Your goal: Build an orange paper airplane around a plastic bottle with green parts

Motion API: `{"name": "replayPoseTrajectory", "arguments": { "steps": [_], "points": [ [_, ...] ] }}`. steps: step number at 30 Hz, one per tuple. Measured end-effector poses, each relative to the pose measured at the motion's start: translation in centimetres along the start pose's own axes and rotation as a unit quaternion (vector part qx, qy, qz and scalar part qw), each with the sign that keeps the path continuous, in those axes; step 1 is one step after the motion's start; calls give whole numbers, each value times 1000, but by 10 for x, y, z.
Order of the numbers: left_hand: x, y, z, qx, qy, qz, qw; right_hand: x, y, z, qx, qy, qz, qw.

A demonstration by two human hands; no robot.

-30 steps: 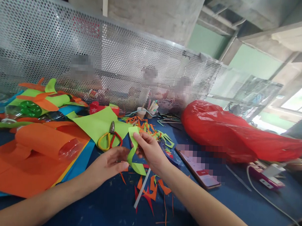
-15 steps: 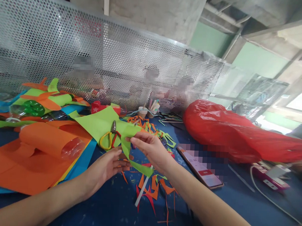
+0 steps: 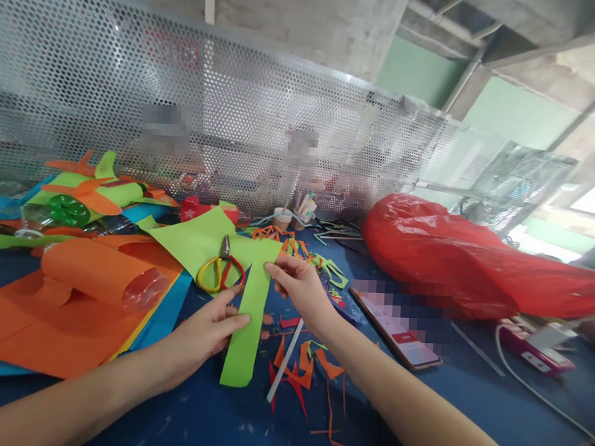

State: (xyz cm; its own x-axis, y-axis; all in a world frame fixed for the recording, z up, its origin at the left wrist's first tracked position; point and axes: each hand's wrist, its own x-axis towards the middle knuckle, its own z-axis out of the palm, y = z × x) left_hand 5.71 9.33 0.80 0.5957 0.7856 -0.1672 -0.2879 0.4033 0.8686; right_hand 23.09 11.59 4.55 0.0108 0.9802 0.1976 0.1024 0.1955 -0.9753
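A lime-green paper strip (image 3: 248, 332) is held flat and upright between both hands over the blue table. My left hand (image 3: 221, 321) grips its left side, thumb in front and the other fingers behind. My right hand (image 3: 295, 282) pinches the strip's upper right edge between thumb and fingers. Just beyond the left hand, scissors (image 3: 221, 272) with one yellow and one red handle lie on a larger lime-green sheet (image 3: 193, 238). Beneath the right forearm rests a white stick (image 3: 285, 360) among orange and red paper scraps (image 3: 298, 381).
Orange sheets (image 3: 21, 323) and a paper-wrapped bottle (image 3: 88, 270) lie at left. A phone (image 3: 396, 329) and a red plastic bag (image 3: 439, 255) are at right, with a white cable (image 3: 532, 384). Behind stands a perforated metal screen (image 3: 253, 116), with people beyond it.
The green strip, curled and twisted before, now stretches flat downwards. My left hand has closed on it, while my right hand has shifted slightly right along its edge.
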Motion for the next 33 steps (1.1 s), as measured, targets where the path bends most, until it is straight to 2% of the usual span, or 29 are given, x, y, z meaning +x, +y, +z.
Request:
{"name": "replayPoseTrajectory", "arguments": {
  "steps": [6,10,12,14,17,18,20,23,24,26,30,33],
  "points": [
    [-11,10,8,69,0,-30,997,4,14,-1,-41,-30,16,999],
    [-21,9,6,119,-7,-24,993,4,23,-1,-92,-93,59,990],
    [-26,6,1,198,0,-4,980,2,26,-1,-122,-127,79,981],
    [-31,5,-5,345,18,41,937,0,29,1,-156,-158,91,971],
    [-38,2,-15,575,34,141,805,-5,29,3,-221,-191,84,953],
    [-41,1,-18,623,24,173,762,-6,28,4,-246,-193,73,947],
    [-46,-3,-23,683,-10,221,696,-7,25,4,-302,-176,38,936],
    [-52,-10,-29,733,-49,261,626,-5,20,1,-391,-116,-28,913],
    [-54,-12,-30,742,-50,266,613,-4,20,-1,-419,-99,-47,902],
    [-56,-15,-30,747,-38,270,606,-1,21,-5,-467,-86,-74,877],
    [-57,-19,-28,742,2,258,618,3,28,-8,-532,-106,-92,835],
    [-57,-18,-29,746,-6,244,620,3,31,-8,-558,-106,-93,818]
  ]
}}
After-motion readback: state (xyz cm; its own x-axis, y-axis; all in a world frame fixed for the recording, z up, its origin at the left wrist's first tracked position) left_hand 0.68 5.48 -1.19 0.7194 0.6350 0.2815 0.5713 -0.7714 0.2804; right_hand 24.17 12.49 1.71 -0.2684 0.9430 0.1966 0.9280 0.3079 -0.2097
